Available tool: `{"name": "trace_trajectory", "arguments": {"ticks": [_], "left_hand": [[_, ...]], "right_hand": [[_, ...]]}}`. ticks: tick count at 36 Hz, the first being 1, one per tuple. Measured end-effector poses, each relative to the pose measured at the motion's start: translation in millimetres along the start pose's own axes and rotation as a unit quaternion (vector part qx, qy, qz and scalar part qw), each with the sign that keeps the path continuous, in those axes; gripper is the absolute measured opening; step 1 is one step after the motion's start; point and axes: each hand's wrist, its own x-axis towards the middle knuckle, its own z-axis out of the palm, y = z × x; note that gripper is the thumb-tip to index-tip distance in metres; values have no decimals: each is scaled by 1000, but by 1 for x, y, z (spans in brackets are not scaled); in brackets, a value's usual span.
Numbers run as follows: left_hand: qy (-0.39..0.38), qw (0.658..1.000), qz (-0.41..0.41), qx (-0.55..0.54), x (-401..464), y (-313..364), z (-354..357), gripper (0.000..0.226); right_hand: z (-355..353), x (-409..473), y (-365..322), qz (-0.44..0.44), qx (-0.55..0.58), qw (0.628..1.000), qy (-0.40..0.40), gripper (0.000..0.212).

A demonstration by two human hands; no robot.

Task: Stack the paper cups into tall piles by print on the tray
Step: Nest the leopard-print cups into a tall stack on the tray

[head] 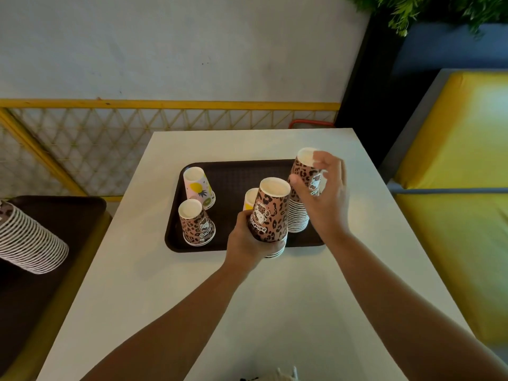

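The left hand (247, 240) is gripping a short leopard stack (270, 215), upside down, at the tray's (233, 171) near edge. The right hand (324, 193) is pinching the tall pile (302, 193), upright, just right of it.

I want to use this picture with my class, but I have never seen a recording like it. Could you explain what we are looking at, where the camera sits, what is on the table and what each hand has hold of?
There is no machine here: a person wears a camera on the head, so the one picture looks down along both bare arms. A white table carries a dark brown tray. On it, upside down, stand a pineapple-print cup, a short leopard-print pile, a yellow cup mostly hidden, and a tall leopard-print pile. The left hand grips a small leopard-print stack at the tray's near edge. The right hand holds the tall pile's top. Another pile lies off to the left.
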Motion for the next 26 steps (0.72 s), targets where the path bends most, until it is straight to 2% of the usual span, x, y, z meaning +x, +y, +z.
{"name": "trace_trajectory", "arguments": {"ticks": [3, 6, 8, 16, 26], "left_hand": [[11, 1000, 9, -4, 1, 2, 0, 83], [8, 1000, 10, -23, 1, 3, -1, 81], [2, 999, 18, -30, 1, 3, -2, 81], [-27, 999, 24, 7, 0, 4, -1, 98], [-14, 997, 62, 50, -7, 1, -2, 88]], "right_hand": [[5, -18, -6, 44, 41, 992, -111, 65], [12, -28, -9, 89, 56, 967, -232, 76], [14, -33, -10, 102, 50, 959, -260, 77], [13, -28, -13, 109, 42, 963, -241, 72], [-2, -3, -26, 93, 43, 975, -198, 63]]}}
